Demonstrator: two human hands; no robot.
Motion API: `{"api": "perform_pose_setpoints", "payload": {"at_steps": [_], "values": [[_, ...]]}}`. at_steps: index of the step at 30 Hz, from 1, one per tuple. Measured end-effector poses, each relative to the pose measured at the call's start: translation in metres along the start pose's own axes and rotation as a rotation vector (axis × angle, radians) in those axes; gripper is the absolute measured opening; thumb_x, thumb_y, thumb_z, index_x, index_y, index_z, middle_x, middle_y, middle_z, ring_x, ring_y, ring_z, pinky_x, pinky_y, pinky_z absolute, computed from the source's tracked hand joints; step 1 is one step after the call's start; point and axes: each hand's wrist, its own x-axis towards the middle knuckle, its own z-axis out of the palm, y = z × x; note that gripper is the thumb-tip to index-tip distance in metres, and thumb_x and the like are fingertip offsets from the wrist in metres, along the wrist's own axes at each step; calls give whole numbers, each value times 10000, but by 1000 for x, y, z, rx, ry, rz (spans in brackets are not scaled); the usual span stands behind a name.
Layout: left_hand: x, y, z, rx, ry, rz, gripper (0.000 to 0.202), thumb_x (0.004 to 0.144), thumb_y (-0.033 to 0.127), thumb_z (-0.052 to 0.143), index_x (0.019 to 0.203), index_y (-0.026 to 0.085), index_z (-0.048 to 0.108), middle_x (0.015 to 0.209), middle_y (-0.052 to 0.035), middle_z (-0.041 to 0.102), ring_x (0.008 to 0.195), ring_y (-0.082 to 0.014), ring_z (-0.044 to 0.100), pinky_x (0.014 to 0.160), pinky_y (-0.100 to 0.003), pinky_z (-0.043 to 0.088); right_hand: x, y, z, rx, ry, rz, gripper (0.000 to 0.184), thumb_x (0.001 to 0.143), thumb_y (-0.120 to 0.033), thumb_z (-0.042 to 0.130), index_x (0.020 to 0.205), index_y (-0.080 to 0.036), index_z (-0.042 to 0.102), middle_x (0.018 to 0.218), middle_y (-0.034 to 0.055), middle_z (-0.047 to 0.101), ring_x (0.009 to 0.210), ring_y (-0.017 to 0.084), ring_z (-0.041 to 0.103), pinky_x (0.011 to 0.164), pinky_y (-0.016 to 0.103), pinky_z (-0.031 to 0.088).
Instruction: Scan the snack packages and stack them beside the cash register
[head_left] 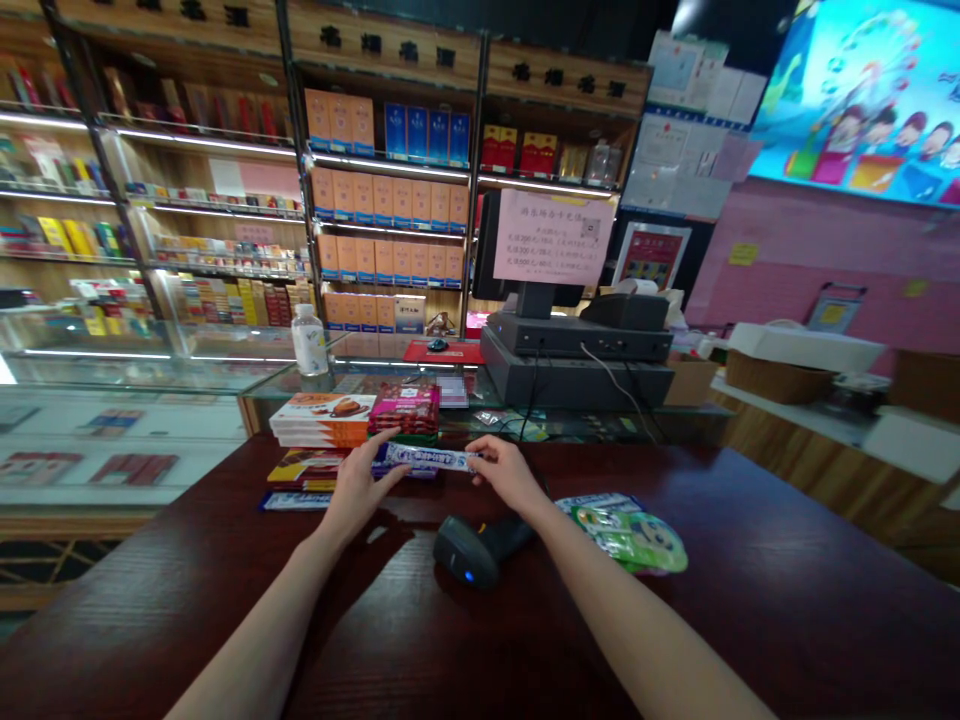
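A long, narrow blue-and-white snack packet (439,458) is held level above the dark wooden counter. My right hand (504,475) pinches its right end between thumb and fingers. At the other end, my left hand (358,490) has thumb and forefinger spread around the packet, with a gap between them. Below my hands lies a black handheld barcode scanner (466,552) with a blue light on. Stacked behind my left hand are orange-and-white boxes (319,420) and dark red packs (405,408). Another blue-and-white packet (296,501) lies by the stack's front.
Right of the scanner lies a green pouch (634,540) over another blue-and-white packet. A white bottle (309,340) stands on the glass case at the back. Behind the counter sits a cash register (577,350) with cables and a monitor bearing a pink notice (551,238).
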Motion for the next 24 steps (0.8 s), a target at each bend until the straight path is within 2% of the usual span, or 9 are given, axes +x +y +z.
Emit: {"api": "perform_pose_setpoints", "payload": {"at_steps": [4, 9, 12, 15, 18, 20, 24], "values": [[7, -7, -13, 57, -77, 59, 394, 894, 466, 578, 1242, 286, 619, 1171, -38, 708, 1068, -236, 633, 1002, -404, 453, 7, -5, 7, 51, -3, 28, 173, 793, -186, 646, 965, -185, 642, 697, -48, 645, 525, 112, 639, 578, 236, 485], [8, -21, -34, 213, -114, 62, 336, 922, 482, 518, 1170, 294, 646, 1134, -24, 730, 1092, -241, 647, 1040, -421, 411, 11, -15, 20, -6, -101, 12, 324, 720, -133, 698, 1033, -201, 650, 691, -70, 612, 593, 122, 641, 613, 240, 488], [3, -31, -50, 271, -116, 56, 326, 924, 482, 518, 1165, 302, 644, 1120, -11, 739, 1083, -235, 655, 1054, -423, 391, 9, -27, 31, -191, -122, -26, 389, 677, -130, 742, 1048, -220, 673, 759, -55, 646, 684, 136, 638, 666, 248, 482], [-4, -45, -65, 285, -117, 73, 331, 924, 497, 521, 1170, 311, 641, 1148, -7, 734, 1078, -224, 654, 1049, -402, 393, 5, -44, 45, -400, -137, -46, 339, 720, -192, 736, 1050, -252, 689, 861, -30, 687, 786, 157, 645, 721, 258, 465], [-11, -59, -80, 303, -112, 69, 347, 928, 519, 517, 1181, 314, 637, 1211, -19, 716, 1160, -227, 622, 1075, -401, 377, -2, -63, 61, -587, -156, -44, 334, 772, -256, 703, 1102, -298, 675, 1029, -6, 726, 946, 203, 668, 772, 283, 455], [-16, -67, -90, 331, -141, 50, 355, 937, 528, 498, 1202, 331, 629, 1260, -15, 696, 1187, -227, 613, 1106, -431, 351, -7, -74, 74, -709, -169, -48, 323, 807, -293, 669, 1130, -313, 661, 1062, 3, 739, 986, 222, 679, 789, 299, 453], [-28, -77, -108, 396, -198, -20, 363, 946, 517, 469, 1248, 376, 613, 1328, -8, 662, 1238, -256, 592, 1150, -537, 283, -14, -91, 98, -873, -217, -129, 256, 832, -265, 613, 1082, -274, 669, 1038, 32, 760, 988, 226, 693, 819, 319, 451]]}}
